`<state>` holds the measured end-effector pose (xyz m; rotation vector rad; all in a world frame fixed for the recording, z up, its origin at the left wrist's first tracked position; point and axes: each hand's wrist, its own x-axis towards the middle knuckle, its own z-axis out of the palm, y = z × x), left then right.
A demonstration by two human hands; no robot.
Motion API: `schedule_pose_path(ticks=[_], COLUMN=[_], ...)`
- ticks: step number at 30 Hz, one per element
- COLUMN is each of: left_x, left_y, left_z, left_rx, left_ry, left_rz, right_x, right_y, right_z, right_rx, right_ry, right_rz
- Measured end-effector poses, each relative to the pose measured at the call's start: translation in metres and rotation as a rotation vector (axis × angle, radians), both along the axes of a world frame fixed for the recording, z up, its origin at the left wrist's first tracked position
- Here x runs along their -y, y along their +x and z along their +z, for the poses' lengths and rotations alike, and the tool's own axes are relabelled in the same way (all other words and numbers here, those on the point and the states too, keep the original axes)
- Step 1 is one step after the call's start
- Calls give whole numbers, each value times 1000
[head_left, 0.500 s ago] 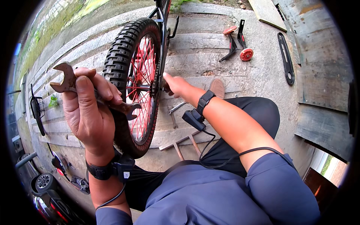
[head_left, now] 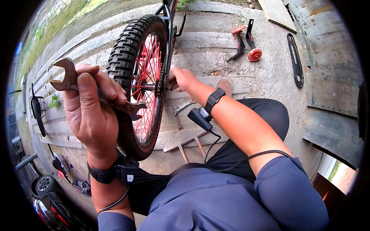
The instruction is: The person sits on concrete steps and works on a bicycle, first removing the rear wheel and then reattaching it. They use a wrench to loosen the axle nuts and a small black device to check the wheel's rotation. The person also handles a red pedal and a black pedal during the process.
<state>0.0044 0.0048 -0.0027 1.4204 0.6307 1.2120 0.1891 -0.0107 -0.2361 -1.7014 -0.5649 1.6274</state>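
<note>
My left hand (head_left: pixel 92 104) grips a rusty double open-ended wrench (head_left: pixel 68 73) around its middle, with both jaws sticking out, left of the rear wheel. That bicycle wheel (head_left: pixel 129 54) stands upright in front of me, with a black knobby tire and red spokes. On its right side, by the chain and axle end, is my right hand (head_left: pixel 180 80). Its fingers are curled in close beside the frame, and whatever lies between them is hidden. Just below that hand, a shiny wrench (head_left: pixel 184 107) and a rusty tool (head_left: pixel 179 122) lie on the ground.
Two red training wheels (head_left: pixel 254 55) with black brackets lie at the upper right. Further right is a long black slotted chain guard (head_left: pixel 295 60), near metal sheets (head_left: pixel 327 61). A small wooden frame (head_left: pixel 185 145) sits before my legs. A parked car (head_left: pixel 50 208) shows lower left.
My right hand has shifted slightly, and its fingers, pointing forward before, are now curled in by the axle. The left hand still holds the wrench in nearly the same place.
</note>
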Motion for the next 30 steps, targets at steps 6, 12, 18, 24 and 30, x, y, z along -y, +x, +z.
schedule_pose_path(ticks=[6, 12, 18, 24, 30], left_x=[2, -1, -3, -2, 1], left_y=[4, 3, 4, 9, 6], left_z=[-1, -6, -2, 1, -2], left_rx=[31, 97, 123, 41, -285], left_ry=[-35, -85, -178, -39, 57], left_rz=[0, 1, -9, 118, 112], right_x=[-24, -12, 14, 18, 31], right_y=[24, 20, -10, -21, -31], right_z=[22, 150, 193, 200, 192], right_rx=[302, 102, 30, 141, -65], right_ry=[334, 608, 766, 745, 750], right_rz=[-135, 56, 339, 374, 391])
